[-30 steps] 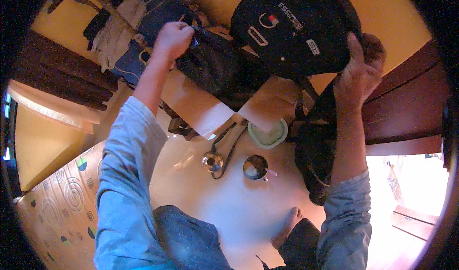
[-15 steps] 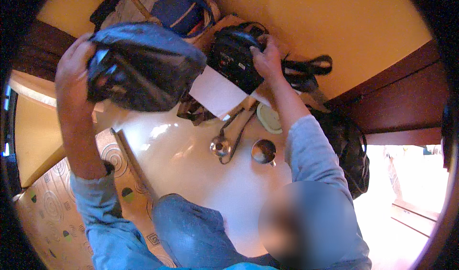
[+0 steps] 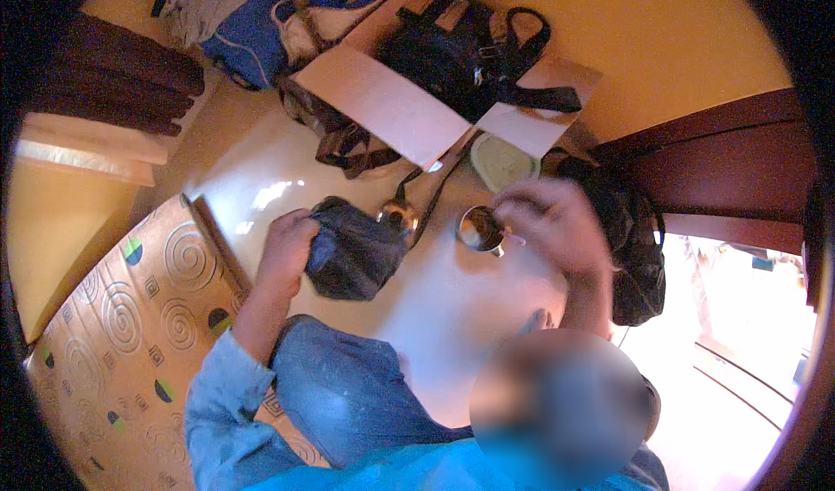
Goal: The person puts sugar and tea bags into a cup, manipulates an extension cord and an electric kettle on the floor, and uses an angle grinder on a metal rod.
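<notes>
My left hand [image 3: 285, 247] grips the edge of a dark, limp black bag [image 3: 357, 252], holding it up above my knee, over the pale floor. Its contents, if any, cannot be seen. Smeared by motion, my right hand [image 3: 561, 221] hovers right beside a round metal cup [image 3: 480, 229], fingers bent toward its rim; I cannot tell whether they touch it. Partly behind the bag sits a small shiny metal object [image 3: 397, 216] with a dark strap near it.
An open cardboard box [image 3: 383, 108] holds black strapped bags [image 3: 452, 52]. A pale green lid-like piece [image 3: 504, 160] lies before it. At right are a black bag [image 3: 639, 265] and a dark red wooden panel [image 3: 696, 169]; at left, a patterned mat [image 3: 148, 317].
My left hand has brought the black bag down and toward me, and the bag looks smaller. My right hand has left the black item at the box and come down beside the metal cup.
</notes>
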The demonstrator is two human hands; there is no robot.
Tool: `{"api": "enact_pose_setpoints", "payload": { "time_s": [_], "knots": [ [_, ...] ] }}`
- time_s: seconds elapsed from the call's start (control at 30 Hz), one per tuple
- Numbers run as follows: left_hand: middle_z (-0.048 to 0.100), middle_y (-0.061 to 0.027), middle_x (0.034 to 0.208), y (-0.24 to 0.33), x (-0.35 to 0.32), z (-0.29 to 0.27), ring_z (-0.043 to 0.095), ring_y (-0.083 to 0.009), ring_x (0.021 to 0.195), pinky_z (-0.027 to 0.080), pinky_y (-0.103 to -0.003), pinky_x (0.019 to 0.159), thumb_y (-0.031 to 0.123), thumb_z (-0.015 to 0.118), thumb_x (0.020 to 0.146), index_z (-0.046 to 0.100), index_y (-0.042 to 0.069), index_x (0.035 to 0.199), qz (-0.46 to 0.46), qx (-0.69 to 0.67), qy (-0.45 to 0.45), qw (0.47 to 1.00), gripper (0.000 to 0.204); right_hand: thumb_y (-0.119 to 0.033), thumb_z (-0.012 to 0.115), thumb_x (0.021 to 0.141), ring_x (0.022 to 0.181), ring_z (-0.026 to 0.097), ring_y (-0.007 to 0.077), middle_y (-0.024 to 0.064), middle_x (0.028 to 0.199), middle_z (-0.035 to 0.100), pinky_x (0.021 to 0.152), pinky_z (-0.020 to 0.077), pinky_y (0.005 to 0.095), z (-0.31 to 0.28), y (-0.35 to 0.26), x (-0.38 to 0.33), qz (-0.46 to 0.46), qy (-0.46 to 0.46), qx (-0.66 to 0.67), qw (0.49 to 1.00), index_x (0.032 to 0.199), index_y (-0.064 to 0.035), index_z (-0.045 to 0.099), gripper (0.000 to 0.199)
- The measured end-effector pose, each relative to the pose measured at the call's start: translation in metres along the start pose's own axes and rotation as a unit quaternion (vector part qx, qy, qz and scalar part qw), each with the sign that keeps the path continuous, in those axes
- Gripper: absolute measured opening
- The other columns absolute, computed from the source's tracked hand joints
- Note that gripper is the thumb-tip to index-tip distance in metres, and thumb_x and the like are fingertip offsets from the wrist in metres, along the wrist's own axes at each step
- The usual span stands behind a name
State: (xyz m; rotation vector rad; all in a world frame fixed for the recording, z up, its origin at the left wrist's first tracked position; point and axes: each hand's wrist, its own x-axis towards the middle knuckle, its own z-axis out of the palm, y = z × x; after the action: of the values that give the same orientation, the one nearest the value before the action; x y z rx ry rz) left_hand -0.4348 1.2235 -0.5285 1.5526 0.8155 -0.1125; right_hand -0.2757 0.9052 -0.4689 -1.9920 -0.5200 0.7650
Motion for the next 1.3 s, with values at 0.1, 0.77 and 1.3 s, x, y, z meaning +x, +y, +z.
{"api": "enact_pose_setpoints", "payload": {
  "time_s": [0.1,0.77,1.3],
  "knots": [
    [0.058,-0.0049,0.072,-0.036,0.022,0.014,0.054,-0.0148,0.061,0.045,-0.030,0.058,0.008,0.053,0.079,0.063,0.000,0.082,-0.073,0.000,-0.015,0.997,0.013,-0.027,0.071,0.083,0.085,0.065,0.0293,0.0161,0.095,0.067,0.075,0.0513,0.0390,0.111,0.021,0.013,-0.085,-0.130,-0.049,0.987,0.109,-0.0024,0.064,0.037],
    [0.065,-0.0199,0.084,-0.058,0.011,-0.011,0.063,-0.0302,0.081,0.048,-0.040,0.079,0.022,0.055,0.086,0.065,-0.003,0.093,0.012,0.238,-0.006,0.971,0.027,0.001,0.057,0.073,0.084,0.064,0.0321,0.0170,0.086,0.064,0.080,0.0502,0.0391,0.162,0.038,0.025,-0.089,0.313,-0.045,0.945,0.098,0.0015,0.062,0.026],
    [0.062,-0.0120,0.083,-0.056,0.009,-0.005,0.061,-0.0195,0.076,0.050,-0.033,0.070,0.014,0.068,0.076,0.053,-0.001,0.112,-0.008,0.176,-0.057,0.983,0.041,-0.010,0.066,0.077,0.091,0.065,0.0342,0.0210,0.102,0.058,0.072,0.0569,0.0443,0.215,0.092,0.086,-0.127,-0.055,-0.431,0.892,0.102,-0.0007,0.058,0.028]
  ]
}}
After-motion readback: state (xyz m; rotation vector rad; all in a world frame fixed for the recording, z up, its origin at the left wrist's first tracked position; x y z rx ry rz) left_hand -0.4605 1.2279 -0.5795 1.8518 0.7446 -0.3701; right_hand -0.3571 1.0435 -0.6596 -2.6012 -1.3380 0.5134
